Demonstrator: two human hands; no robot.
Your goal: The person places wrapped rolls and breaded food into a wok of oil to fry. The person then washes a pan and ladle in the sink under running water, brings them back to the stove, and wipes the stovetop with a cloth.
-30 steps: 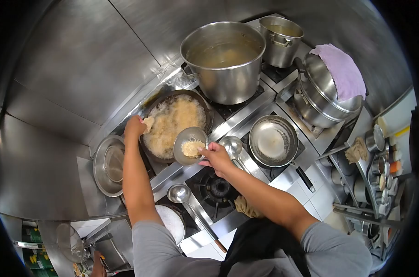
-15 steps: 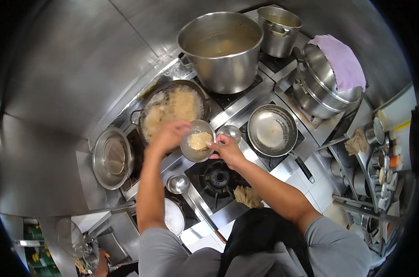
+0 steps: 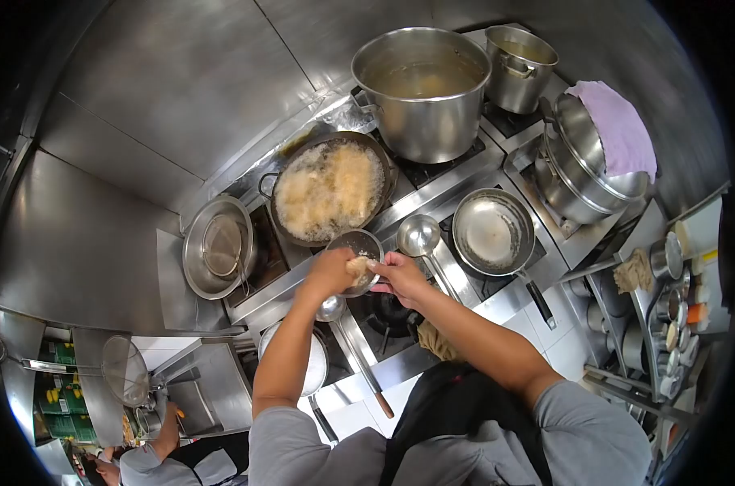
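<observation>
My right hand (image 3: 398, 276) grips the rim of a small metal bowl (image 3: 356, 239), thumb over the edge, and tilts it toward me. Pale crumbs (image 3: 358, 267) lie in the bowl. My left hand (image 3: 331, 272) reaches over the near left side, its fingers closed down in the crumbs; the fingertips are partly hidden. Just beyond the bowl stands a dark wok (image 3: 272, 185) of bubbling oil, with golden, crumbly food (image 3: 329, 190) frying across its surface.
A large stockpot (image 3: 424, 130), a smaller pot (image 3: 520, 81) and a lidded steamer (image 3: 570, 190) stand behind. Ladles (image 3: 418, 235) and a frying pan (image 3: 492, 233) lie right. A steel basin (image 3: 197, 267) with a strainer sits left. Another person (image 3: 177, 454) works at lower left.
My left hand has moved from beside the wok down into the bowl. The frying food now spreads over more of the oil. The view has shifted, showing more of the other person.
</observation>
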